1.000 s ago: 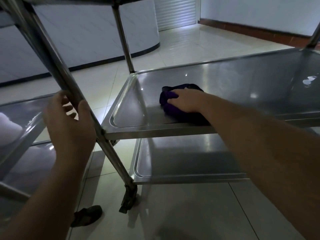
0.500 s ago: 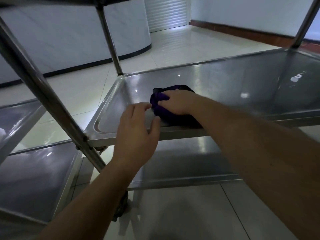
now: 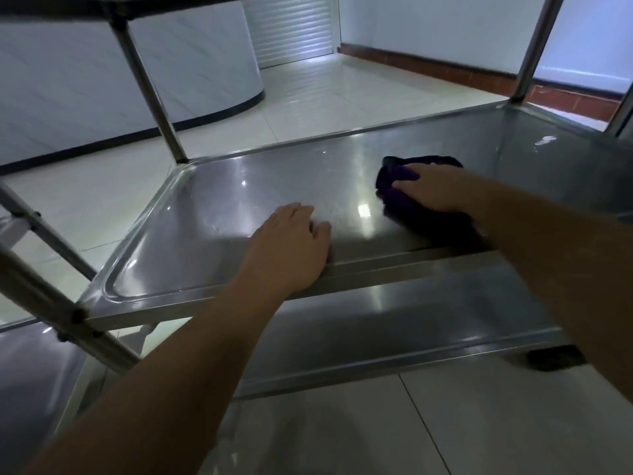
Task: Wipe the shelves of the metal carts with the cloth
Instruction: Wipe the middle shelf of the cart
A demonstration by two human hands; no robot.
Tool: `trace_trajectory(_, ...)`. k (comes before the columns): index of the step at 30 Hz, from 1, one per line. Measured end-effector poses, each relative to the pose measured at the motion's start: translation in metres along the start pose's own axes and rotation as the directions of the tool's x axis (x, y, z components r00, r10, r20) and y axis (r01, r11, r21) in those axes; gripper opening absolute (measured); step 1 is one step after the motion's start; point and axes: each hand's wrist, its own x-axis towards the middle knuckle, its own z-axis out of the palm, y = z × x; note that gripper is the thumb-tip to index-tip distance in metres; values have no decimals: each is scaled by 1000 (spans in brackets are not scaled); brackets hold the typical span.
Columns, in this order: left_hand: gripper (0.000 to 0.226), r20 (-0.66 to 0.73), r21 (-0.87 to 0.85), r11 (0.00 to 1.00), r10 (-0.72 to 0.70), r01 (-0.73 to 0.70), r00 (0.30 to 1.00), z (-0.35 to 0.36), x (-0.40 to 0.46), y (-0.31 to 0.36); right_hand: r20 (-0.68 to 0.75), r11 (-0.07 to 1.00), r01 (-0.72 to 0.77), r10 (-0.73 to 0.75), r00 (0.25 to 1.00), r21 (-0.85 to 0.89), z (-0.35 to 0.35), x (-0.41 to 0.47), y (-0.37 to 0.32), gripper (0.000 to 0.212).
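Lying under the hand: the purple cloth (image 3: 404,186) sits bunched on the middle shelf (image 3: 239,214), towards that shelf's near right part, a little in from the near edge.
Cloth axis: crumpled into a lump, longer from near to far than across; no clear pointing end.
Right hand (image 3: 435,193): palm down on top of the cloth, fingers laid over it and bent at the tips towards the left, pressing it onto the metal.
Left hand (image 3: 291,248): flat and relaxed, holding nothing, fingers reaching onto the shelf floor while the heel rests on the near rim, left of the cloth and apart from it.
Middle shelf: a shallow steel tray with a raised rim and rounded corners; only the cloth and the two hands are on it, with a small bright patch near the far right corner.
Open room: bare metal runs from the cloth to the left edge and back to the far edge.
Lower shelf (image 3: 411,323): another steel tray directly below, its near edge showing.
Posts: a steel post (image 3: 150,94) rises from the far left corner, another post (image 3: 534,46) from the far right corner.
Second cart (image 3: 37,378): its shelf shows at the lower left, beside the near left corner.
Floor (image 3: 342,101): pale glossy tiles all around.
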Motion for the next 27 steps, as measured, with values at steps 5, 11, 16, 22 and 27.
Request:
trace_trajectory(5, 32, 59, 108, 994, -14, 8, 998, 7, 7, -5, -92, 969, -244, 247, 965, 39, -21, 1, 72, 65)
trace_trajectory(11, 39, 93, 99, 995, -11, 1, 996, 11, 11, -5, -34, 998, -52, 53, 998, 34, -5, -5, 3, 58)
trace_trajectory(16, 40, 101, 40, 999, -6, 2, 995, 9, 10, -5, 117, 962, 271, -270, 956, 10, 28, 14, -91, 60)
trace_trajectory(22, 21, 89, 42, 997, 57, -61, 994, 7, 8, -8, 45, 983, 181, -183, 982, 33, 10, 23, -43, 63)
trace_trajectory(27, 27, 60, 39, 995, 86, -88, 994, 7, 9, -11, -91, 994, -106, 108, 990, 27, -26, 32, 94, 61)
